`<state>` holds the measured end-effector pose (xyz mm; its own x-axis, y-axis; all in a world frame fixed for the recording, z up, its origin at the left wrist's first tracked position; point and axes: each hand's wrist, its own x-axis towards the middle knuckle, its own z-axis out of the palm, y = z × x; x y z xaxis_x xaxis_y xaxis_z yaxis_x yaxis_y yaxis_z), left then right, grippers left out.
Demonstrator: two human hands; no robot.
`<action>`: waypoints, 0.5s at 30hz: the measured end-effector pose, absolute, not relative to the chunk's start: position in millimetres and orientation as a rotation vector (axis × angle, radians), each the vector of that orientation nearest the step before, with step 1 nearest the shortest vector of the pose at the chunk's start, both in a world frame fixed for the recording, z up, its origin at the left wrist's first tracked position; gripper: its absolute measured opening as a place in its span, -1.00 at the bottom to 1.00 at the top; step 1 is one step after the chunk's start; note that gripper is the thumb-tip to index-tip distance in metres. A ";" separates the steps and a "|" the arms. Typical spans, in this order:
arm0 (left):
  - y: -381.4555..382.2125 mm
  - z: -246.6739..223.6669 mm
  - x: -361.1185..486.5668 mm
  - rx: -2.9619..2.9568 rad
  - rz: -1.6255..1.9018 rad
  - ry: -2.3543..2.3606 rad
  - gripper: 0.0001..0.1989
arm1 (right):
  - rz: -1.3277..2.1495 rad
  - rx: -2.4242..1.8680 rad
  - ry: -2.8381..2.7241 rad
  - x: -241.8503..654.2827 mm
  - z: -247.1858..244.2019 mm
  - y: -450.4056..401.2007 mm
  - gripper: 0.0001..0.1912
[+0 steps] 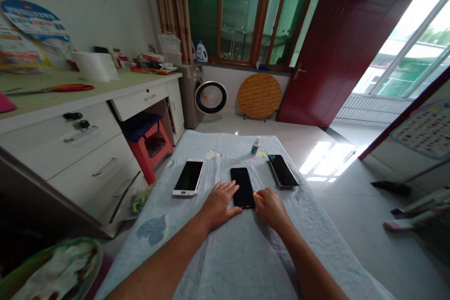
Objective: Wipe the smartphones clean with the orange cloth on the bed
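Observation:
A black smartphone [242, 188] lies face up on the cloth-covered table, its screen dark. My left hand [221, 201] rests at its left side, fingers stretched out and tips on the phone's edge, thumb near the bottom corner. Closed beside the right edge, my right hand [272, 207] pinches a small orange-yellow thing [259, 197] against the phone; its kind is mostly hidden by the fingers. To the left lies a white-framed smartphone [189, 178]. A stack of dark smartphones [282, 171] is on the right. Behind stands a small spray bottle [255, 146] with a blue label.
A pale blue cloth [225, 262] covers the table. Along the left runs a white desk [87, 136] with drawers and a red stool [151, 145] under it. A green-rimmed bin [100, 255] stands at lower left. Farther back are a washing machine [190, 96] and a round wooden tabletop [259, 96].

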<state>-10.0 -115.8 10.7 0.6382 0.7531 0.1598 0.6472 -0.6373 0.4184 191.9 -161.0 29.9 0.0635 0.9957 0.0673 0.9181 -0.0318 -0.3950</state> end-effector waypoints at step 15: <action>-118.1 18.6 -7.3 2.480 0.427 1.131 -0.37 | 0.296 -2.161 -1.935 187.1 29.6 -89.8 -0.68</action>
